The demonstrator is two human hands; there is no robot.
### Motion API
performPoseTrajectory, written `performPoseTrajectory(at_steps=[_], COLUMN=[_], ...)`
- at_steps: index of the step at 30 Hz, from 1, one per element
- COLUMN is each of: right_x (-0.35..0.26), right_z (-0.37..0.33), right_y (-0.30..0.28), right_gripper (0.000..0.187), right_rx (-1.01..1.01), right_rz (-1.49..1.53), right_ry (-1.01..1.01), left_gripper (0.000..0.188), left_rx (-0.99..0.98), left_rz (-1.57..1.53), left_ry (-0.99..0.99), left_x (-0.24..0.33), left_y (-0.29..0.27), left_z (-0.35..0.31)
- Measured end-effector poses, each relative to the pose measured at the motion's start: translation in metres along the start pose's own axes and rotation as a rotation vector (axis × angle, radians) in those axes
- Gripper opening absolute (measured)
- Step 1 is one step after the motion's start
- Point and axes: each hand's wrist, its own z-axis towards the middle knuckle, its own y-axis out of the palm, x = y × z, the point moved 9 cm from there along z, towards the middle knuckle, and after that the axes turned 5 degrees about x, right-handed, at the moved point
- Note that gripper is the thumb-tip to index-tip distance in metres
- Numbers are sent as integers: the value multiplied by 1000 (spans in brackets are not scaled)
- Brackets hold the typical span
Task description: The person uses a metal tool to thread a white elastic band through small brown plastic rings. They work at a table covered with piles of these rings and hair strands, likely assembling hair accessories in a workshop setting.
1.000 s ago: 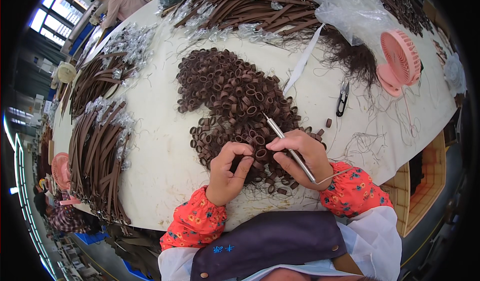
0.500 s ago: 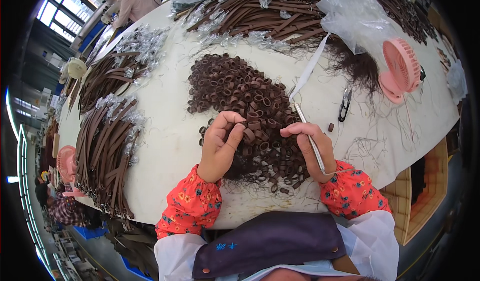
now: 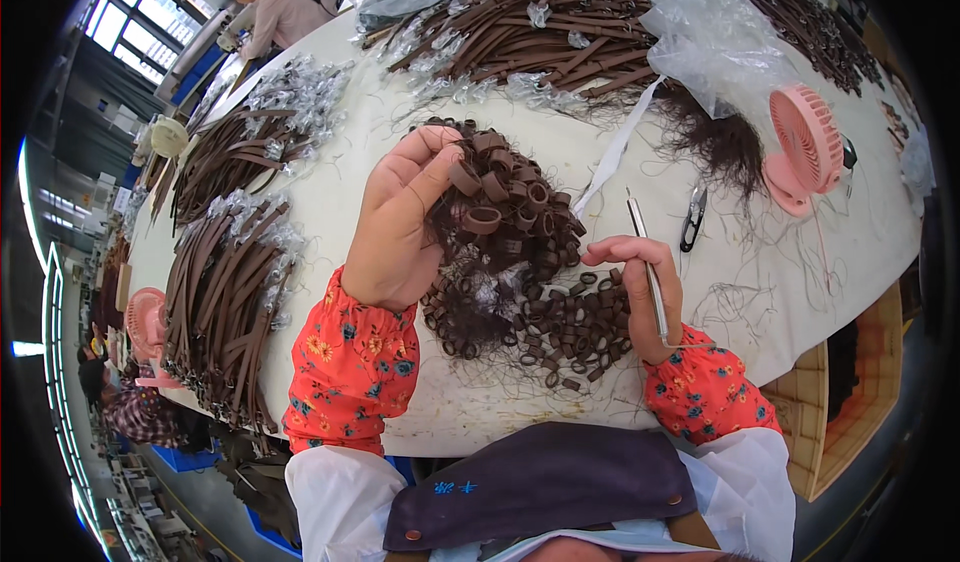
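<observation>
A bunch of brown strap loops (image 3: pixel 505 184) hangs from my left hand (image 3: pixel 393 224), raised above the table with thumb and fingers pinched together at its upper left. Fine dark threads run among these loops. My right hand (image 3: pixel 648 297) holds a slim silver pen-like tool (image 3: pixel 641 230), its tip pointing away from me and a thin cord trailing at the wrist. Below the bunch, more small loops (image 3: pixel 575 324) lie in a loose pile with a dark tangle of thread (image 3: pixel 468 314) beside it.
Brown straps with clear plastic wrapping (image 3: pixel 225 297) lie left, and more straps (image 3: pixel 540 32) lie at the back. Thread snips (image 3: pixel 693 219), a pink fan (image 3: pixel 803 147), a white strip (image 3: pixel 622 147) and a clear bag (image 3: pixel 705 37) are right of centre. Another person (image 3: pixel 280 12) sits far left.
My left hand has moved up and left, lifting a bunch of loops off the pile. The right hand stays nearly in place with the tool.
</observation>
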Motion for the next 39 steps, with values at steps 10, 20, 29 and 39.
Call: performPoseTrajectory(at_steps=[10, 20, 29, 39], right_x=[4, 6, 10, 91], right_z=[1, 2, 23, 81], right_y=[-1, -4, -9, 17], right_gripper=[17, 17, 15, 30], right_rx=[9, 11, -128, -568], right_rz=[5, -33, -368, -881], right_ry=[59, 59, -70, -283], left_gripper=[18, 13, 9, 12], left_rx=[-91, -38, -194, 132], left_rz=[-26, -24, 553, -176], left_ry=[20, -20, -101, 62], left_x=[11, 1, -20, 5], left_y=[2, -8, -38, -78], left_z=[8, 25, -40, -32])
